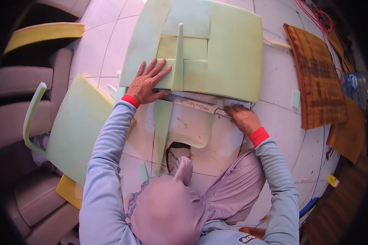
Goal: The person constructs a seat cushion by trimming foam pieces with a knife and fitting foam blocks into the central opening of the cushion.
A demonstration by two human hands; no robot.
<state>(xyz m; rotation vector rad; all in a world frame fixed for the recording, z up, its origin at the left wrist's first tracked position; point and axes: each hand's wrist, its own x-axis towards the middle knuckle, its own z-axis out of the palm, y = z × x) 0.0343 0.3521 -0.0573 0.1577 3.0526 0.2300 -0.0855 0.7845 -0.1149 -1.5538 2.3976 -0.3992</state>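
Observation:
A large pale green foam panel (233, 53), made of several pieces, lies on the tiled floor. My left hand (147, 83) rests with fingers spread on its lower left part. A narrow tapered foam strip (178, 61) lies on top, just right of that hand. Along the panel's near edge runs a long flat bar with handwriting (196, 105). My right hand (243, 118) is at the bar's right end, fingers curled in; what they hold, if anything, is hidden. Another tapered green foam piece (162, 122) lies below the panel.
A green foam sheet (75, 126) and a curved foam strip (30, 110) are at the left, near grey cushioned seats (37, 196). To the right are a patterned brown board (319, 77), a plastic bottle (355, 87), a red hose (325, 20) and a small foam block (296, 99).

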